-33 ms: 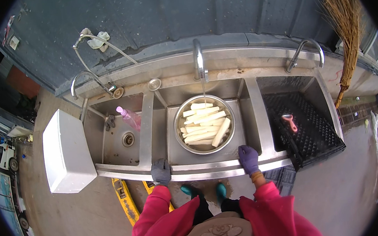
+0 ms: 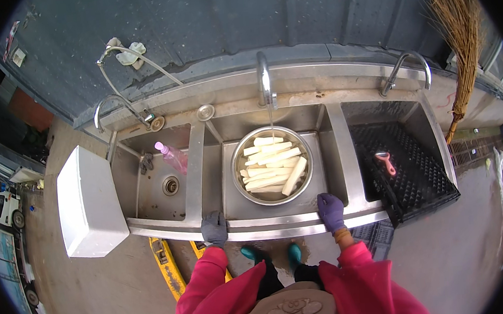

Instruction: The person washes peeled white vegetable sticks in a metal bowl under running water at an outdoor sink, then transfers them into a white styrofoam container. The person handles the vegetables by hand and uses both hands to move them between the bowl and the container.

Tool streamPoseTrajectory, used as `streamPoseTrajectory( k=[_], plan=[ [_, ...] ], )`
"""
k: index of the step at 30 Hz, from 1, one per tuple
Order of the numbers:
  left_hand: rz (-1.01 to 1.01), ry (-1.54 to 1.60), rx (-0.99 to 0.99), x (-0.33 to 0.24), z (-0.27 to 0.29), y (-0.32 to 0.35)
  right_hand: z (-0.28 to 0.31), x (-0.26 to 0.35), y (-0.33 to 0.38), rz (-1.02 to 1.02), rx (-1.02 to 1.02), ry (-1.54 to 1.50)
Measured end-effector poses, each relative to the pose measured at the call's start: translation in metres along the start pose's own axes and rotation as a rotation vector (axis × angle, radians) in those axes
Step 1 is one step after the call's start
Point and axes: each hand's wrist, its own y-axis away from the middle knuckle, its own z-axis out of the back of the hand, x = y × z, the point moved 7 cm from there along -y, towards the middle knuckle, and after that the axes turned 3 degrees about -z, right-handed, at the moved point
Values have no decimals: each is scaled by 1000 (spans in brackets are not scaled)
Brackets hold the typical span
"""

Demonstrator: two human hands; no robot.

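Observation:
My left hand (image 2: 214, 228), in a grey glove, is closed over the front rim of the steel sink (image 2: 270, 228). Further right, my right hand (image 2: 331, 211) in a purple glove grips the same rim. Between and beyond them, a round steel basin (image 2: 309, 179) sits in the middle sink bowl. Several peeled, pale, stick-shaped root vegetables (image 2: 272, 158) lie in it in water. From the middle faucet (image 2: 264, 81) a thin stream runs into the basin. Neither hand touches the basin or the vegetables.
A pink pump bottle (image 2: 172, 157) leans in the left bowl. At right, a pink-handled peeler (image 2: 387, 163) lies on a black plastic crate (image 2: 414, 172). A white foam box (image 2: 88, 201) stands at the left end, a twig broom (image 2: 463, 49) at the right. Yellow forks (image 2: 166, 266) lie below.

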Motion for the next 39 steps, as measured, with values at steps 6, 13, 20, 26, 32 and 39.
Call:
streamPoseTrajectory(
  k=[6,13,20,26,32,39],
  plan=[
    [-20,-8,14,2,-2,0,-1,-1,0,19,-23,-4],
    [-26,-19,15,7,-6,2,-2,-3,-1,6,-7,23],
    [-32,-19,42,11,-10,4,-2,-5,-3,1,-24,-20],
    [-22,-9,44,11,-10,4,-2,-14,-9,-44,-12,-75],
    [1,-14,39,6,-5,3,2,-10,-13,67,-3,5],
    [2,-6,33,6,-4,2,15,-19,-19,43,27,89]
  ],
)
